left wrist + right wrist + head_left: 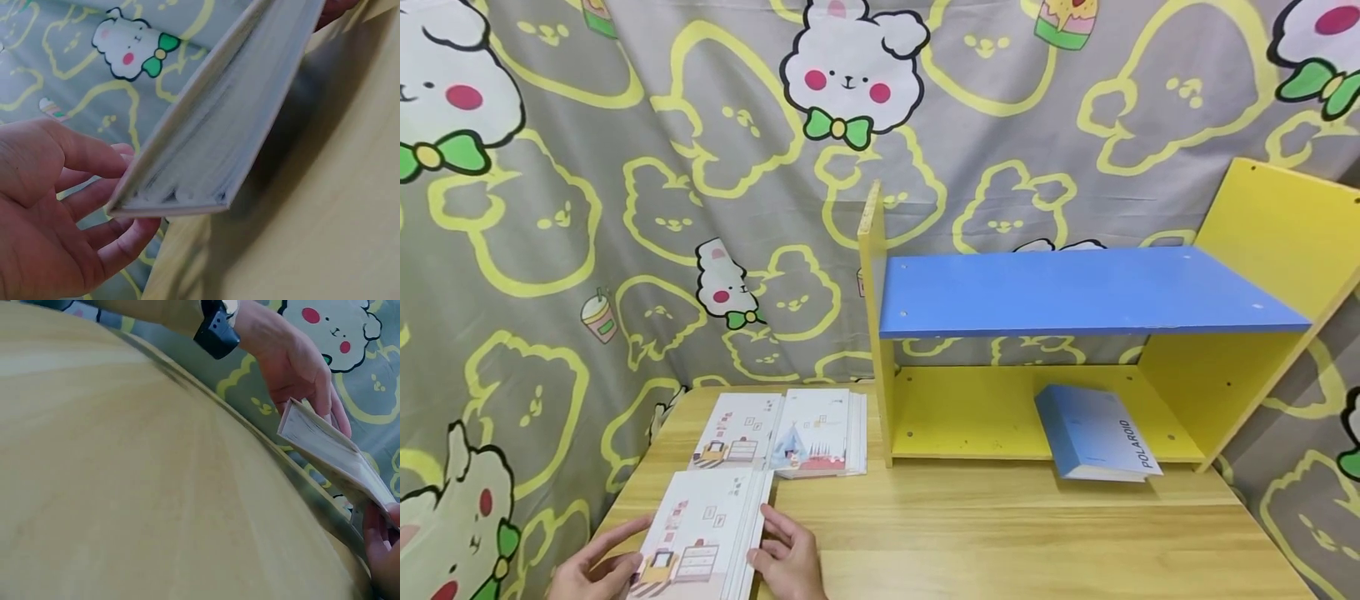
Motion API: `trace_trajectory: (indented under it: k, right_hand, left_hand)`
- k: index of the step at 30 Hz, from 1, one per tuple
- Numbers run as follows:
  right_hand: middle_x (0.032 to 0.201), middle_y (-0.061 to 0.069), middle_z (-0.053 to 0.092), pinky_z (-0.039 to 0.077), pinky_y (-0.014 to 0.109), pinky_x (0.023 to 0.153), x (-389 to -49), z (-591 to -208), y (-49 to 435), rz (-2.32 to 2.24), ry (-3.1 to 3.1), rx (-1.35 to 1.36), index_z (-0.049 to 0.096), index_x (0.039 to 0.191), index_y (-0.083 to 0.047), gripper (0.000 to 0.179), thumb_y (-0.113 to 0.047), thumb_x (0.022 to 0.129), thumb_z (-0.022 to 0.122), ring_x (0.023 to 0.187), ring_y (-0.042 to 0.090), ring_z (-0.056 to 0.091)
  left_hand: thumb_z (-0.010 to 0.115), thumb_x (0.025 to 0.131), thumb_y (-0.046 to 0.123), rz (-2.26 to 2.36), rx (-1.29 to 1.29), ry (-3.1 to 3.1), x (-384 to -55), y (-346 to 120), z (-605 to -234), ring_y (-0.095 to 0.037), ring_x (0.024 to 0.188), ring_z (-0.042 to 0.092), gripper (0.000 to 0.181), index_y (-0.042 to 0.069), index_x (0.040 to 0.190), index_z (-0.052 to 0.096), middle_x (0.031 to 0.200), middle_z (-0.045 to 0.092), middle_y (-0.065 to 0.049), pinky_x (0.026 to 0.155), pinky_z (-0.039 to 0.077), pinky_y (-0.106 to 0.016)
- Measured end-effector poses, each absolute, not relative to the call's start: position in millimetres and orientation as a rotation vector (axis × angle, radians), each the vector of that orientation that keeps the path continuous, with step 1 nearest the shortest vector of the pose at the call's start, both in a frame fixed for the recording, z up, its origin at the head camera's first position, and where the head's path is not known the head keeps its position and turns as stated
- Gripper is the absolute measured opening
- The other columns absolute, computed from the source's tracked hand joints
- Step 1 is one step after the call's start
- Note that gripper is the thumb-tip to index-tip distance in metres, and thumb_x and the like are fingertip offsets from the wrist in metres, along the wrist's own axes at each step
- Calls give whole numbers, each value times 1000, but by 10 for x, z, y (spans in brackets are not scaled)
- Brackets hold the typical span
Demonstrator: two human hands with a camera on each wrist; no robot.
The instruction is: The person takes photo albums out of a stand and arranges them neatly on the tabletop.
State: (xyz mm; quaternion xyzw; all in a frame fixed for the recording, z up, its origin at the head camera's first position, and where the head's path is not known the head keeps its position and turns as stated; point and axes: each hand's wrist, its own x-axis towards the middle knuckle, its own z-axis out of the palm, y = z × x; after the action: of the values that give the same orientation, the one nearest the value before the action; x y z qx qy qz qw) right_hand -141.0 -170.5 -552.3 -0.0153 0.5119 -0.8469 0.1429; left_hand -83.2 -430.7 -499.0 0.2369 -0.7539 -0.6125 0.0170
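Observation:
My left hand (pixel 597 565) and right hand (pixel 790 557) hold a white book (pixel 696 525) by opposite sides at the table's front left. An armchair, a chest of drawers and pictures are drawn on its cover. In the left wrist view, the left thumb and fingers pinch a corner of the book (pixel 206 137), tilted above the table with its shadow beneath. Seen from the right wrist, the right hand (pixel 384 544) grips the near end of the book (pixel 337 453). Just behind lie a matching white book (pixel 737 425) and another with a blue tent (pixel 816 433).
A yellow shelf unit (pixel 977 408) with a blue board (pixel 1075 287) stands at the back right. On its lower level a blue book marked POLAROID (pixel 1093 433) juts past the front edge. A patterned curtain (pixel 700 217) hangs behind the wooden table (pixel 1000 533).

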Motion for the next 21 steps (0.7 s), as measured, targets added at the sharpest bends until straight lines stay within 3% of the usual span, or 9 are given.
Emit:
trace_trajectory:
  k: [7,21]
  right_hand:
    - [119,12,69,62,32,71,-1375,-5537,-1754,-2456,1450,-24,68,130,-1,60,20,74,70,89,22,71]
    - [118,13,70,63,32,70,-1339,-5512,-1752,-2425,1517,-12,68,129,1,59,21,73,69,89,21,70]
  left_hand:
    - [76,91,16,-1923,891,-2350,-848,-4347,-5017,-21,64,61,40,55,88,68,92,75,-3,53,52,-36]
    - [85,84,19,-1863,899,-2372,-870,-4332,-5070,-15,80,71,36,51,87,70,92,76,-1,59,56,-35]
